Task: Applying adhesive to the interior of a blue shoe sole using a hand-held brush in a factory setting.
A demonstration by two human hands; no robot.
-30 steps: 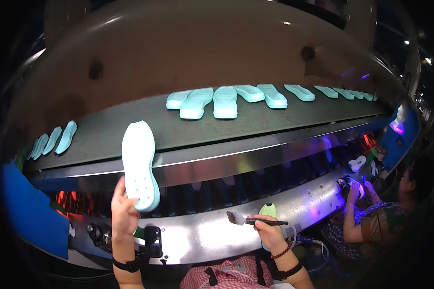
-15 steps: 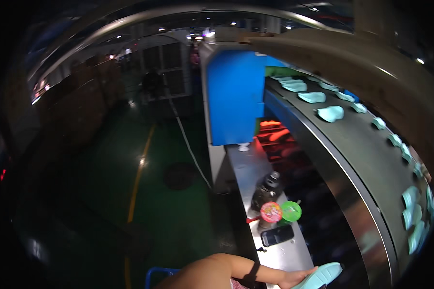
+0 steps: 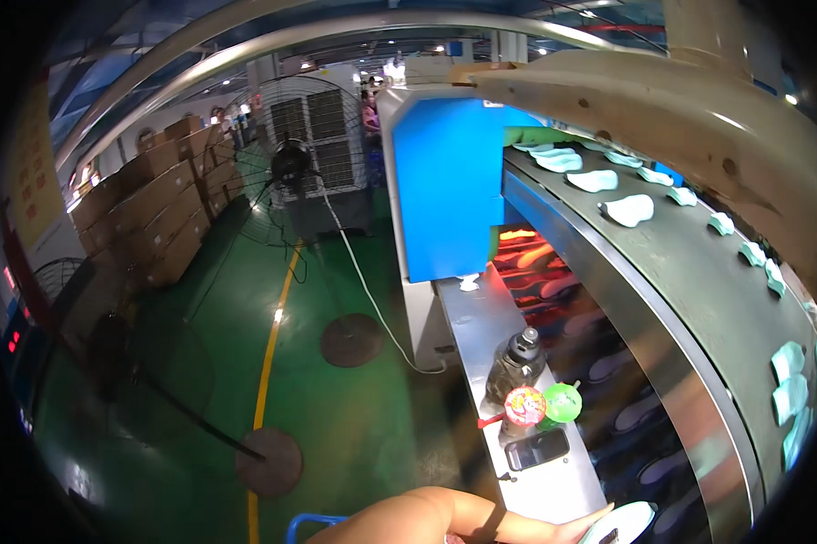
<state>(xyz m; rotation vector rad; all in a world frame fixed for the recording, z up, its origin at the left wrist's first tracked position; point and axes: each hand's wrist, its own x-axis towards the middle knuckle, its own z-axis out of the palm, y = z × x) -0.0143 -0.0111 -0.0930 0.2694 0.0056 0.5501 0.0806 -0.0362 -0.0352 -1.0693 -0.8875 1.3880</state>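
Note:
My left hand [image 3: 571, 530] comes in along the lower edge and is closed on the near end of a pale blue-white shoe sole [image 3: 633, 522]. The fingers lie along the sole's edge, partly cut off by the picture's rim. The sole is held beside the near end of a narrow metal ledge [image 3: 553, 494]. On that ledge lie a dark phone [image 3: 537, 449], a cup with a red patterned lid [image 3: 525, 406], a cup with a green lid [image 3: 562, 403] and a dark bottle [image 3: 515, 367]. My right hand is out of view.
A dark conveyor belt [image 3: 671, 263] on the right carries several pale blue soles [image 3: 628, 210]. Dark soles lie on a lower level [image 3: 635, 412], lit red farther back. A blue machine panel [image 3: 449, 190] stands ahead. Fans [image 3: 290, 163], a cable [image 3: 363, 281] and cartons [image 3: 145, 213] are left.
The picture has brightened, and the scene has shifted slightly right and down. My left hand and the sole appear a little farther right and lower, with the sole turned to a paler face.

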